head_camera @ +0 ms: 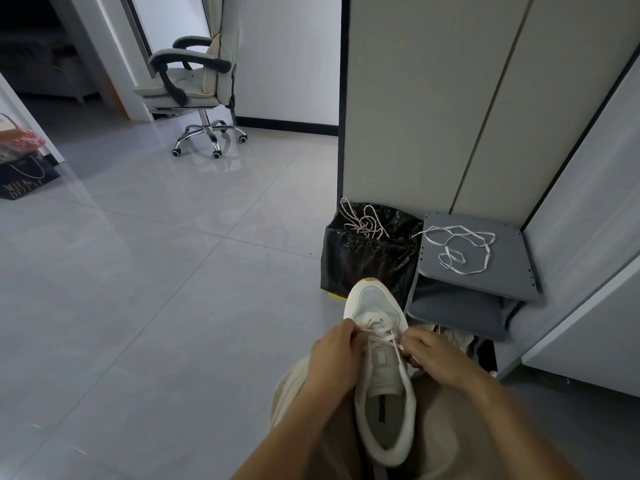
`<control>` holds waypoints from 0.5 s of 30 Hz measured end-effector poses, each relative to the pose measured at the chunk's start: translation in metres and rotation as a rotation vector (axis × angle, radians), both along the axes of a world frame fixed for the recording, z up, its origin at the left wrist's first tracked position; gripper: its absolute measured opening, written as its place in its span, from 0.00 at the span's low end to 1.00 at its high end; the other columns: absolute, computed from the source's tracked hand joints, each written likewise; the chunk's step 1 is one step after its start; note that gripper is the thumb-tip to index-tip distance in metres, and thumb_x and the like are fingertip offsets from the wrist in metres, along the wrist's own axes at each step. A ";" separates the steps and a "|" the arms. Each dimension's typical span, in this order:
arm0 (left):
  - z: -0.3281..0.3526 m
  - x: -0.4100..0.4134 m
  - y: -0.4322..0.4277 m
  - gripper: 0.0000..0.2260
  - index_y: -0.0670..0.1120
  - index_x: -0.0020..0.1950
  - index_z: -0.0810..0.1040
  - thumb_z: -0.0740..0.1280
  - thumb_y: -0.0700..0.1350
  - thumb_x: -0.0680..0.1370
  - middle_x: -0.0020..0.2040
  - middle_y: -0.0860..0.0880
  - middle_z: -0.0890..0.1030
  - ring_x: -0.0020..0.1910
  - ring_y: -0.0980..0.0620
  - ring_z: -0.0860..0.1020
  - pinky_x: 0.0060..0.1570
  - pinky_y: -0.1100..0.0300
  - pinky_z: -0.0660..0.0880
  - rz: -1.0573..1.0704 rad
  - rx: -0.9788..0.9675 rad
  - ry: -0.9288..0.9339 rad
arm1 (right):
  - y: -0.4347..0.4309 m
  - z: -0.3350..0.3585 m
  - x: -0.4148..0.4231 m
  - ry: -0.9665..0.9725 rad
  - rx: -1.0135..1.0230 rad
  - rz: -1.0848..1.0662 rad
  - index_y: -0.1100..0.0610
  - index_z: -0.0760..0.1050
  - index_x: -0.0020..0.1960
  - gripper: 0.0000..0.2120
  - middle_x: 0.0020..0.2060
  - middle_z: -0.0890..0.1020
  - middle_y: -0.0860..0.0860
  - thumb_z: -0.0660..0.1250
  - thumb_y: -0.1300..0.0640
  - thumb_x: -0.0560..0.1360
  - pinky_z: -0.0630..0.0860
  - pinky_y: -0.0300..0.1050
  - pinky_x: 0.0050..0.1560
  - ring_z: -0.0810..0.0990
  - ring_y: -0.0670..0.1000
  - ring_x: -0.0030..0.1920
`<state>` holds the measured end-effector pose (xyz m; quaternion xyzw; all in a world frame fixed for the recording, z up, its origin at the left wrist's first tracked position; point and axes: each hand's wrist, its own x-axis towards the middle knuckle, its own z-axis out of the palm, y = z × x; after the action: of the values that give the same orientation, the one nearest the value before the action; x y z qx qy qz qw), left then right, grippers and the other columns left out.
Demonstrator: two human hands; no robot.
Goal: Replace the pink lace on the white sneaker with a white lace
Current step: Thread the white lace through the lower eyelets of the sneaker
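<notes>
Lower ctr-right of frame, the white sneaker [381,386] lies on the person's lap over beige trousers [301,386], toe pointing up-frame, heel opening toward the camera, insole showing. A white lace [381,338] is threaded thru the eyelets nearest the toe & crosses over the top of the tongue. The left hand [334,358] sits at the sneaker's left edge, its fingers [349,332] curled & pinching one strand of the white lace right beside the eyelets. The right hand [438,360] mirrors it at the right edge, fingers [414,339] pinching the other strand, which runs down along the tongue's right side. Just beyond the toe, up-frame, a black bin bag [367,258] stands on the grey tiled floor [156,271] w/ the pink lace [363,221] in a loose tangle on top of it, apart from the sneaker. Right of the bag, close beside it (can't tell if touching), a grey shelf unit [512,268] carries a second white lace [456,250] spread in loops on its top panel. Under that panel sits a lower tier, & below it a pale shoe [453,336], mostly hidden; too dark for detail. Tall pale cabinet panels [433,98] rise behind bag & shelf unit. Upper left of frame: an office chair [194,81] on castors. Far left edge: a dark shopping bag [24,178] on the floor.
</notes>
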<state>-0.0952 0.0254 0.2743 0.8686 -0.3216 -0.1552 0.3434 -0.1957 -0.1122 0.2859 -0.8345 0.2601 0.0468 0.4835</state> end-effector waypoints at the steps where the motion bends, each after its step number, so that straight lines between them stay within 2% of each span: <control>1: 0.001 0.001 -0.001 0.07 0.49 0.44 0.67 0.57 0.47 0.81 0.43 0.51 0.76 0.47 0.47 0.76 0.53 0.55 0.69 0.002 0.009 0.003 | 0.000 0.000 0.000 0.003 -0.015 0.014 0.55 0.68 0.34 0.14 0.30 0.71 0.48 0.56 0.59 0.79 0.64 0.43 0.38 0.67 0.47 0.33; 4: 0.004 0.002 -0.005 0.10 0.52 0.38 0.65 0.57 0.47 0.80 0.38 0.53 0.72 0.42 0.49 0.73 0.52 0.54 0.69 0.000 0.061 0.016 | -0.001 0.000 -0.002 0.003 -0.012 0.035 0.55 0.69 0.35 0.14 0.29 0.71 0.46 0.57 0.57 0.79 0.65 0.41 0.38 0.67 0.45 0.32; 7: 0.005 0.004 -0.004 0.09 0.51 0.39 0.68 0.59 0.48 0.80 0.40 0.52 0.75 0.41 0.49 0.75 0.50 0.55 0.72 -0.022 0.019 0.129 | -0.004 0.003 -0.008 -0.008 0.063 0.006 0.56 0.69 0.34 0.15 0.26 0.69 0.44 0.57 0.57 0.80 0.64 0.36 0.35 0.66 0.42 0.28; 9: 0.004 0.008 0.003 0.09 0.51 0.38 0.71 0.63 0.48 0.78 0.36 0.52 0.76 0.35 0.54 0.74 0.43 0.59 0.73 -0.051 -0.070 0.283 | -0.008 0.008 -0.014 -0.022 0.097 -0.031 0.57 0.71 0.34 0.15 0.23 0.68 0.44 0.59 0.56 0.79 0.64 0.32 0.32 0.66 0.41 0.25; 11: 0.004 0.014 0.015 0.09 0.50 0.36 0.73 0.68 0.46 0.76 0.31 0.55 0.73 0.29 0.61 0.70 0.36 0.66 0.69 -0.085 -0.118 0.378 | -0.014 0.016 -0.022 -0.043 0.102 -0.049 0.57 0.75 0.35 0.15 0.24 0.70 0.44 0.63 0.50 0.76 0.65 0.29 0.31 0.67 0.40 0.26; 13: 0.004 0.021 0.028 0.10 0.49 0.35 0.73 0.70 0.43 0.74 0.28 0.57 0.72 0.27 0.62 0.67 0.32 0.71 0.65 -0.080 -0.138 0.385 | -0.018 0.027 -0.029 -0.062 0.124 -0.037 0.57 0.77 0.37 0.14 0.25 0.71 0.46 0.64 0.48 0.72 0.65 0.29 0.30 0.67 0.40 0.26; 15: 0.004 0.024 0.036 0.11 0.50 0.34 0.72 0.69 0.41 0.73 0.29 0.56 0.73 0.29 0.61 0.68 0.32 0.71 0.65 -0.020 -0.146 0.283 | -0.018 0.039 -0.032 -0.064 0.157 -0.009 0.57 0.78 0.38 0.10 0.25 0.70 0.47 0.65 0.53 0.74 0.64 0.28 0.28 0.66 0.39 0.25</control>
<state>-0.0708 0.0614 0.2783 0.8074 -0.2893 -0.2557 0.4462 -0.2281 -0.1301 0.3245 -0.7940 0.2439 0.0380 0.5556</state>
